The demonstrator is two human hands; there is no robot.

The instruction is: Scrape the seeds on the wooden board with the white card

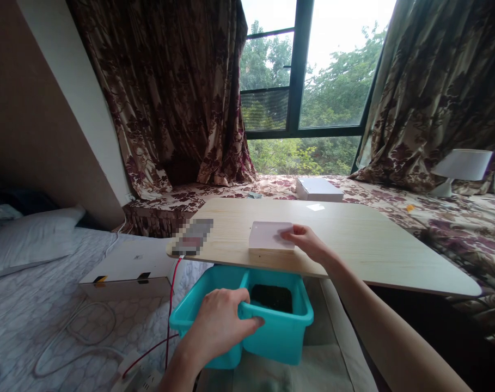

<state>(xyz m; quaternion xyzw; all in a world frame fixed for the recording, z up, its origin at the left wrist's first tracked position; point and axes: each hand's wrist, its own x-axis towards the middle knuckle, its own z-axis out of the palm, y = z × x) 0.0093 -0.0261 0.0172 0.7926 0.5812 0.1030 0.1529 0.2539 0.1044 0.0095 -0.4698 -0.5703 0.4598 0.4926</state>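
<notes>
My left hand [225,316] is closed around the near rim of a turquoise two-compartment bin [277,340], by the divider. Dark material [272,298] lies in its right compartment. The bin stands just below the near edge of a light wooden tabletop [353,234]. On that tabletop, my right hand [304,239] pinches the right side of a pale, flat rectangular piece [269,235]. Small dark dots show near its left side; whether it is a card or a thin box I cannot tell. The fingertips of my right hand rest partly over it.
A blurred-out flat device [193,237] with a red cable [172,296] lies on the tabletop's left end. A small white paper [315,207] sits farther back. Beyond are a white box [318,189] and a lamp [462,166]. Another white box [128,267] is on the bed.
</notes>
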